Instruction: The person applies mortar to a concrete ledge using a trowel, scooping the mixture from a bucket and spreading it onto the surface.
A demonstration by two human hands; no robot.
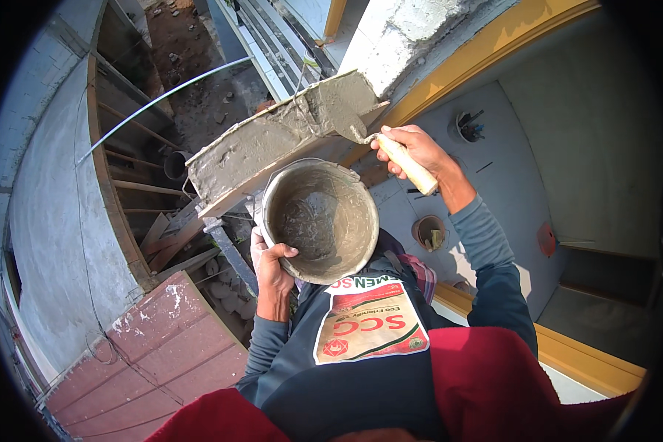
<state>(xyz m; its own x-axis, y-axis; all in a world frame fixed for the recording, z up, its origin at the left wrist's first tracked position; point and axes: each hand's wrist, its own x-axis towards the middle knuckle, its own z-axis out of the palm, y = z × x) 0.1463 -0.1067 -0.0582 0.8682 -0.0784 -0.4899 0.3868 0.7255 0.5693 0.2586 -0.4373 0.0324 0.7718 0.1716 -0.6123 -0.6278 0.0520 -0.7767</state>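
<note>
My left hand [271,269] grips the near left rim of a mortar-smeared bucket [361,195], the thumb hooked over the edge. The bucket is tilted towards me, with some wet grey mortar [313,236] inside. In my right hand [420,151] is a trowel, its pale wooden handle [407,166] wrapped by the fingers. The trowel blade [348,125] lies against wet mortar on a long ledge [250,147] edged by wooden boards. Mortar coats much of the blade, so its outline is partly hidden.
A board [287,162] runs along the ledge's near side. Beyond are a rough white pillar [401,33] and a yellow frame [486,55]. Far below on the right floor stand a bucket [429,232] and a tool-filled pail [465,129]. A reddish roof [147,361] lies lower left.
</note>
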